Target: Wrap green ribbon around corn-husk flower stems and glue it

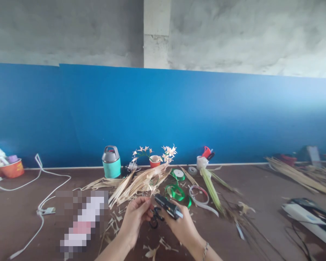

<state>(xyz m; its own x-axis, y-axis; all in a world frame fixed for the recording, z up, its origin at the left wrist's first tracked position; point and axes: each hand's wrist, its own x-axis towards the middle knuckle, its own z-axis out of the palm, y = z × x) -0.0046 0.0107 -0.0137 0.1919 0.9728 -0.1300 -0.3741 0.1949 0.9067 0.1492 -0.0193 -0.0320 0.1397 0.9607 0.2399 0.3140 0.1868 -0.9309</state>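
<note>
In the head view my right hand (181, 222) is closed around a black hot glue gun (167, 206), a pale glue stick poking out of its rear end toward me. Just left of the gun's nozzle is my left hand (137, 214), its thumb and fingertips pinched together; whatever they hold is too small to make out. Black scissors (155, 218) show their handles between the two hands. Beyond them lies a pile of dried corn husks (143, 184). Green ribbon (176, 192) curls in loops past the glue gun.
At the back stand a teal flask (111, 167), a red cup (154, 162) with husk flowers and a white pot (202, 162) of tools. White cable (47, 197) runs along the left. Husk scraps litter the brown table (217, 239). A black-and-white device (312, 217) lies right.
</note>
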